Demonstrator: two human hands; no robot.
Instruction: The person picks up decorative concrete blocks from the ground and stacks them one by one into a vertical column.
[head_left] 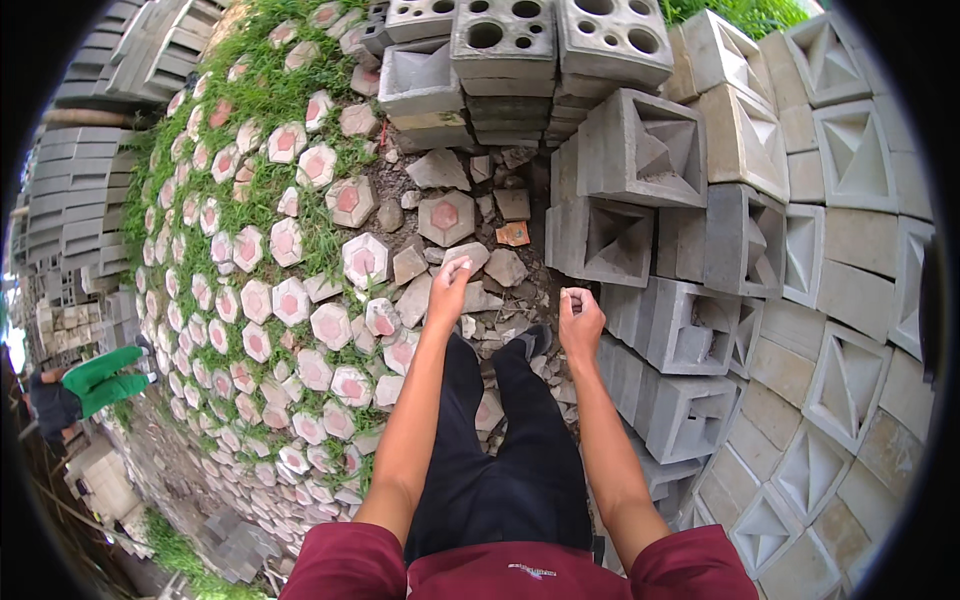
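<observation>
Right hand (580, 318), nearby grey block (574, 242), recess (620, 245) facing wearer

Wide fisheye view from the head, down over the hands (449, 290)

Above the black trousers (500, 490), we can't see inside the curled right hand (581, 324); below them, the maroon shirt (470, 577) gets cut off!

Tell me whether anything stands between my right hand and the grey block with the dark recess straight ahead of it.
Nothing visible does. The grey block shows just beyond your right hand, and no other block or stone crosses the gap. How far apart they are in depth cannot be told.
</observation>
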